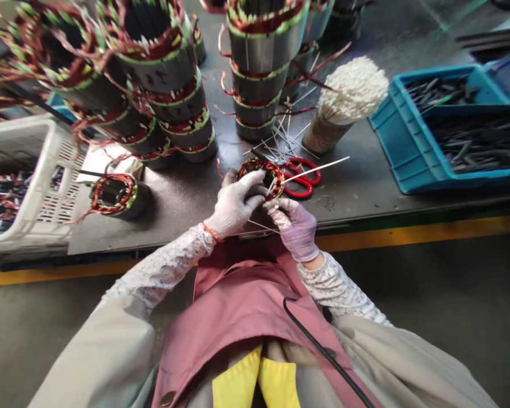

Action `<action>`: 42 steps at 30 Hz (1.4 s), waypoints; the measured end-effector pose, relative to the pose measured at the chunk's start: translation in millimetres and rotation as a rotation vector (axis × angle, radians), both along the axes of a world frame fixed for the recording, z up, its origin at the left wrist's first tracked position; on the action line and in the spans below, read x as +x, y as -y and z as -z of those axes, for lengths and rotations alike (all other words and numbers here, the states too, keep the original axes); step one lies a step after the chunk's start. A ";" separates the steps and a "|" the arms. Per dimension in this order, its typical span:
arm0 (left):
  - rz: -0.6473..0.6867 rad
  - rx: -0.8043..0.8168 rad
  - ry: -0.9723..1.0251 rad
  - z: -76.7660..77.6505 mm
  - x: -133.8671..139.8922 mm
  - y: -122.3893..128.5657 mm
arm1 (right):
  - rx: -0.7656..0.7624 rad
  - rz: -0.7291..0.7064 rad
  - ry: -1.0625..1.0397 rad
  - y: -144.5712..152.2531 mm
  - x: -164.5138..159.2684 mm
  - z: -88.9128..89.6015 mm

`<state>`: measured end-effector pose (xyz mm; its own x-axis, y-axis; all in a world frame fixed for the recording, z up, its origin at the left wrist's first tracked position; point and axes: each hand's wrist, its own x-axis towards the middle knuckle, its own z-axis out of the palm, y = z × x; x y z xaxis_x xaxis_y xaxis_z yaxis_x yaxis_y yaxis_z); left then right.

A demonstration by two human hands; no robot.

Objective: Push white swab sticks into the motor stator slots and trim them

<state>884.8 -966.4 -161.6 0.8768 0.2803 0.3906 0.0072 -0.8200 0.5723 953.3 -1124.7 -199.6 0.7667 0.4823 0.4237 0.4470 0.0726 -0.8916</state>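
A small motor stator (275, 174) with red windings and green-yellow insulation is at the table's front edge. My left hand (237, 203), in a white glove, grips it, fingers over its top and covering part of the ring. My right hand (296, 225), in a white and purple glove, is pinched at the stator's near right side, closed on what looks like a thin white cord; its fingertips hide most of the grip. A stiff white cord (318, 169) sticks out from the windings to the right. Red-handled scissors (309, 180) lie just beyond, touching or close to the stator.
Stacked stators (259, 85) stand at the back, with another single stator (130, 198) at left. A bundle of white cords (352, 90) stands upright, with loose cords (285, 139) beside it. A blue bin (408, 141) holds dark pieces; a white crate (46, 170) holds wired parts.
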 end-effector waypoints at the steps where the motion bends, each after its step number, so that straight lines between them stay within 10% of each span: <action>1: 0.016 0.018 0.063 3.3 -0.5 1.3 | -0.010 0.004 0.008 2.2 -0.3 -3.3; 13: 0.184 0.207 0.237 11.7 3.2 -4.3 | -0.287 0.078 0.399 -2.2 8.0 -22.5; 32: 0.181 0.215 0.139 12.8 2.0 -3.6 | -0.324 0.041 0.298 0.0 6.4 -27.1; 42: 0.194 0.166 0.160 8.5 1.8 -6.5 | -0.555 0.040 1.013 -0.6 24.3 -41.5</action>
